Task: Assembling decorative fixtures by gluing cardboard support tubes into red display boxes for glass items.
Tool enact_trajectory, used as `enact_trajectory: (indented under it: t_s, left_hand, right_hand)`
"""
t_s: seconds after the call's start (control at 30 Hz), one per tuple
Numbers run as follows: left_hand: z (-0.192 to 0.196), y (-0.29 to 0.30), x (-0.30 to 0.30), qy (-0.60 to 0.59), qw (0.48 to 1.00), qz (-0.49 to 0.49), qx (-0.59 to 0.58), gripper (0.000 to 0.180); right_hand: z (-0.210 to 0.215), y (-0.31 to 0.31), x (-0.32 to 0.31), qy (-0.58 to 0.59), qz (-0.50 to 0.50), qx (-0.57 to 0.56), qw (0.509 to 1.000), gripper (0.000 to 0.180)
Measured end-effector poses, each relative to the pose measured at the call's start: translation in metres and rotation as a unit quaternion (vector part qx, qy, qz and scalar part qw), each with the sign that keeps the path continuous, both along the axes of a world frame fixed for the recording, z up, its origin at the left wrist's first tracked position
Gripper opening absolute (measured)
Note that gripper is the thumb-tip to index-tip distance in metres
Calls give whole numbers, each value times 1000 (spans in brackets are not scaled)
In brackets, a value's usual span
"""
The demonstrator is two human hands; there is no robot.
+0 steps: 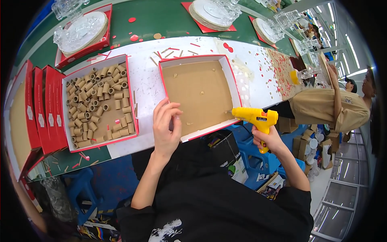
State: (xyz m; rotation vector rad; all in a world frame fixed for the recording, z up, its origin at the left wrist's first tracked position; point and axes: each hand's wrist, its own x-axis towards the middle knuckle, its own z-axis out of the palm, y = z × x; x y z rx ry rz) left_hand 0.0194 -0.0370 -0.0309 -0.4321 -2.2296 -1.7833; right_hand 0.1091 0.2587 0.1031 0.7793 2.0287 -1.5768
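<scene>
My right hand (267,138) is wrapped round the handle of a yellow hot glue gun (262,117). Its nozzle points left, over the right wall of a shallow red-rimmed cardboard box (209,74) and close to its near right corner. On the brown box floor are several small pale dabs of glue (202,93), spread towards the corners and one in the middle. My left hand (166,126) is by the box's left wall near the front corner, fingers loosely bent and apart, with nothing seen in it. Whether it touches the wall I cannot tell.
Left of it, a similar box (133,121) holds many short cardboard tubes (96,90). Red boxes (50,109) stand at the far left. Behind are clear plastic pieces on round boards (86,32). Another person (330,105) works at the right. Blue stools (258,155) stand below the table.
</scene>
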Motion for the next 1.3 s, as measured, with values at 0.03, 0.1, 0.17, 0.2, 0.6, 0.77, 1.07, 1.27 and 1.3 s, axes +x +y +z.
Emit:
enact_trajectory:
  t_s: [0.03,0.1,0.17,0.2,0.6,0.77,1.07,1.27,1.3]
  left_hand:
    - [0,0,0,-1,1000,0,1,10]
    - [0,1,1,-5,1000,0,3,10]
    - [0,1,2,-9,1000,-1,1,10]
    - [0,0,2,-7,1000,3,-4,10]
    - [18,2,-1,3,994,27,-101,31]
    - [24,7,-8,26,993,22,-114,37]
    - [91,2,-38,-37,991,-50,-120,44]
    - [91,75,-159,-194,966,-171,9,68]
    - [91,96,-186,-213,963,-165,29,70]
  right_hand:
    - [1,0,0,-3,4,2,1000,15]
    - [3,1,0,-6,7,4,1000,14]
    - [7,2,-4,-45,54,57,996,14]
    - [12,0,-7,-46,54,54,996,14]
    - [4,59,-73,200,-11,261,944,35]
    - [-71,133,-104,64,-143,64,986,50]
    - [-110,207,-82,331,16,463,822,22]
    - [-130,217,-82,366,-54,521,769,18]
    - [-124,214,-77,358,-97,500,782,17]
